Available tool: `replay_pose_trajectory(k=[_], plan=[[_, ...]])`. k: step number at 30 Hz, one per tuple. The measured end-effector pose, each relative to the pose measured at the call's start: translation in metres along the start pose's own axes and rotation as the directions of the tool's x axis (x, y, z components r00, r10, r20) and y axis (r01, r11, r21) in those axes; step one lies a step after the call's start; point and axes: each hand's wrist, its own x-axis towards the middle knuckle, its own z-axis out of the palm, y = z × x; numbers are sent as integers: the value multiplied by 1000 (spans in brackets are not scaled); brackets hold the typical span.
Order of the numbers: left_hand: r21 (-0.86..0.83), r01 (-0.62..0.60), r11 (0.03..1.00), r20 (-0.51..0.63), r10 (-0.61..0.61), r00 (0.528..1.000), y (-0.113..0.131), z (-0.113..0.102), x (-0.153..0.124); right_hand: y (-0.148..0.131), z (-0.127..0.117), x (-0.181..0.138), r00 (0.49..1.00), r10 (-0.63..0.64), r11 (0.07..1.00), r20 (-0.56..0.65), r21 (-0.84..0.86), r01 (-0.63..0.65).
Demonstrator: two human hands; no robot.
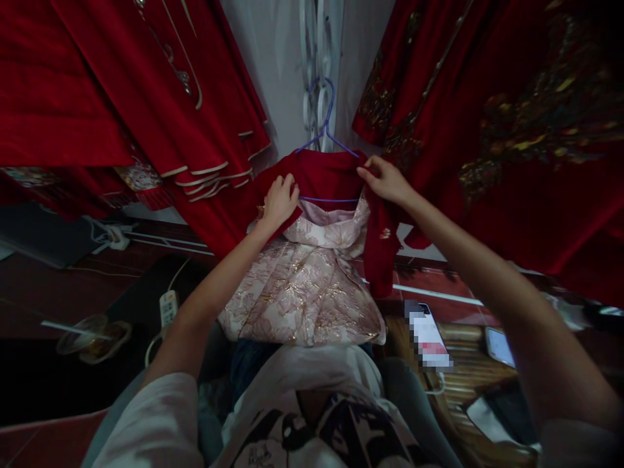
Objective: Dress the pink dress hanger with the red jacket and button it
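Left hand (280, 203), fingers curled, and right hand (385, 177), pinching, grip 2 sides of the red jacket (322, 170) at upper centre, on 1 purple hanger (329, 200); pale dress (307, 286) centre.

Red fabric garments with pale piping (160, 123) hang at left, red garments with gold embroidery (531, 208) at right. Lower left, a white rectangular power strip (168, 309) and a clear plastic bowl (129, 333). Lower right, a brown slatted wooden surface (468, 335) bears a partly pixelated phone (431, 338).
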Motion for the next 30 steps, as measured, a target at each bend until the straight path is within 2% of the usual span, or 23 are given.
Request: replay_pose_trajectory(k=[4,7,9,12,14,17,20,24,30], plan=[[-214,132,968,127,-107,986,23,25,-2,-33,44,1,984,-85,987,157,148,62],[-364,219,905,141,-178,974,39,40,-1,-58,58,-5,969,-46,935,241,353,-43],[-457,287,842,114,-265,958,46,42,-3,-67,59,-10,941,1,833,339,520,-188],[-586,342,735,81,-366,927,51,39,-12,-68,57,-19,902,26,618,432,702,-354],[-649,337,682,71,-386,920,54,36,-20,-64,59,-25,907,51,511,419,769,-384],[-693,287,661,42,-360,932,56,31,-32,-55,66,-30,926,74,425,369,829,-364],[-701,268,661,44,-335,941,53,25,-42,-47,74,-32,952,45,435,302,852,-291],[-743,297,600,42,-402,915,45,18,-49,-40,78,-31,976,-28,527,217,833,-170],[-787,351,508,165,-375,912,42,13,-55,-38,77,-29,980,-88,629,176,773,-82]])
